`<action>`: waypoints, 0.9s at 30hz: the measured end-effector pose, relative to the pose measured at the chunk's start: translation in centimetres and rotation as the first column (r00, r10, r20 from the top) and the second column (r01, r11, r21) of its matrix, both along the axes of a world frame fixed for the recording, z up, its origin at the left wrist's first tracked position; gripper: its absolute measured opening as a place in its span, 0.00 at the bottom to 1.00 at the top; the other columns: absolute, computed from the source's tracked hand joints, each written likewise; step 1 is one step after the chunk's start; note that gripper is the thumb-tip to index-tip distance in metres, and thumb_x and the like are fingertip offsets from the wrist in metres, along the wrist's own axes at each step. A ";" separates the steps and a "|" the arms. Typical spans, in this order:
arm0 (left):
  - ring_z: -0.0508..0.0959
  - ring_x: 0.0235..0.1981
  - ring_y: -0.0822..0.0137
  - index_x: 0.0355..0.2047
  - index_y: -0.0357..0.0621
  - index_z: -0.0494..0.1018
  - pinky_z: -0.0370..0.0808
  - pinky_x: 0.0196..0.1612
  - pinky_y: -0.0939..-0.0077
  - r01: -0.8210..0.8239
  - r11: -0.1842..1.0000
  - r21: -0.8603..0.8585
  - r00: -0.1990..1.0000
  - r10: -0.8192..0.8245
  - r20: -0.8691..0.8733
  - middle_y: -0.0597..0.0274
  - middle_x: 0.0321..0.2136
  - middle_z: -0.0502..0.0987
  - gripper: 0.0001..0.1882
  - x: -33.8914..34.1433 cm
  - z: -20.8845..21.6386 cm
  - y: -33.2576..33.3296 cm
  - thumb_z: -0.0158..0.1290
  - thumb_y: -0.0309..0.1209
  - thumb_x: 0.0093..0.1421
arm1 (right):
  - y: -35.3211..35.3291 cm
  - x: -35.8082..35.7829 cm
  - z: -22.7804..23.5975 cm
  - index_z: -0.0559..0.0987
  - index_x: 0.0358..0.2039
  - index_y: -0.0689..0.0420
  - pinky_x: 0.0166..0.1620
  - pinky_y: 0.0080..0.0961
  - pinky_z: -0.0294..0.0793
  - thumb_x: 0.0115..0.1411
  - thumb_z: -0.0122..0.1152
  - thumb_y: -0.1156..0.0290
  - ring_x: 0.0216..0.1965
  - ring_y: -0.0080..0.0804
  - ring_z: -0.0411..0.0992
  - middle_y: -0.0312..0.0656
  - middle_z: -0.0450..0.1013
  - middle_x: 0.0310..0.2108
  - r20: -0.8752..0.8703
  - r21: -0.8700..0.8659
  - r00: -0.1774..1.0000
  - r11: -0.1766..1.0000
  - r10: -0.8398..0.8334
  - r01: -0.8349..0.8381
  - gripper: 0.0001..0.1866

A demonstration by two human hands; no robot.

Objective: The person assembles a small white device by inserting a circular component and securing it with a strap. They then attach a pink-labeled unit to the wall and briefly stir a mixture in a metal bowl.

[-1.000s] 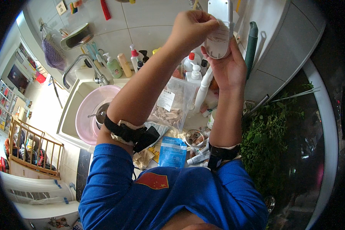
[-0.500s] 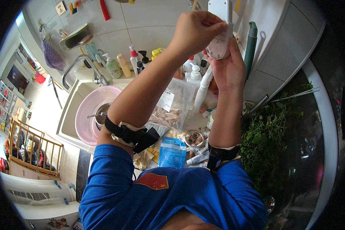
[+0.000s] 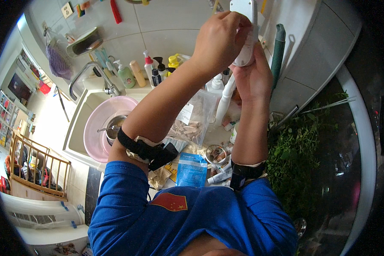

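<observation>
High in front of the tiled wall I hold up a long white plastic device point(image 3: 245, 56) with a rounded lower end and small screw holes at its top. My right hand point(image 3: 254, 81) grips it from below, the thumb along its right edge. Across its face reaches my left hand point(image 3: 221, 40), fingers curled and pinched together against the surface. What the left fingertips pinch, if anything, is hidden behind the hand. The top of the device is cut off by the picture's upper edge.
Below my arms, a cluttered counter carries a clear bag point(image 3: 192, 128), a blue packet point(image 3: 192, 170) and a glass jar point(image 3: 216, 154). Pump bottles point(image 3: 126, 76) line the wall. A pink basin point(image 3: 94, 132) stands in the sink at left. Green plants point(image 3: 298, 153) grow at right.
My left hand has drawn its fingers in, the thumb no longer stretched across the device. The device has turned slightly and shows a narrower face. My right hand stays around it.
</observation>
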State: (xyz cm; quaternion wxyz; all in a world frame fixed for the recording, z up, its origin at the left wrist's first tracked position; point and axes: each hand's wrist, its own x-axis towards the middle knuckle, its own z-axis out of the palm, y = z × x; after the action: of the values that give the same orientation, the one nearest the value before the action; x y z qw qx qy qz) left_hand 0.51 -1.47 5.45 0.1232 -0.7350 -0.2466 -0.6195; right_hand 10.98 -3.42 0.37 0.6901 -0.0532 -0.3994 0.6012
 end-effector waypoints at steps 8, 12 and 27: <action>0.77 0.31 0.55 0.30 0.44 0.78 0.75 0.36 0.66 0.036 0.999 -0.007 0.999 -0.036 0.027 0.54 0.29 0.77 0.06 -0.1 -0.3 0.1 0.55 0.29 0.52 | 0.3 0.3 -0.2 0.69 0.52 0.52 0.53 0.41 0.63 0.62 0.51 0.57 0.52 0.30 0.67 0.36 0.70 0.49 -0.043 0.034 0.998 0.999 0.044 -0.043 0.20; 0.77 0.30 0.57 0.31 0.45 0.79 0.75 0.34 0.67 0.084 0.992 0.093 0.994 -0.090 0.064 0.58 0.28 0.77 0.06 0.4 -1.2 -0.2 0.56 0.28 0.51 | 0.3 0.3 -0.5 0.70 0.52 0.52 0.51 0.32 0.68 0.62 0.52 0.59 0.50 0.26 0.69 0.35 0.71 0.49 -0.070 -0.001 0.997 0.999 0.045 -0.045 0.20; 0.74 0.38 0.59 0.38 0.46 0.77 0.73 0.40 0.67 0.003 0.984 0.181 0.997 0.011 -0.077 0.62 0.36 0.74 0.16 0.1 -1.6 -0.4 0.58 0.28 0.45 | -0.5 -0.2 0.4 0.63 0.57 0.56 0.55 0.32 0.66 0.67 0.40 0.58 0.53 0.32 0.67 0.42 0.67 0.52 -0.109 -0.038 0.992 0.997 0.058 -0.062 0.23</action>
State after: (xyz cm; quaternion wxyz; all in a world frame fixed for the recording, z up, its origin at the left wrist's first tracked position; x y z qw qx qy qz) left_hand 0.57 -1.82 3.82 0.2000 -0.7437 -0.1858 -0.6102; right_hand 10.81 -3.91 0.82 0.6909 -0.0232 -0.3505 0.6319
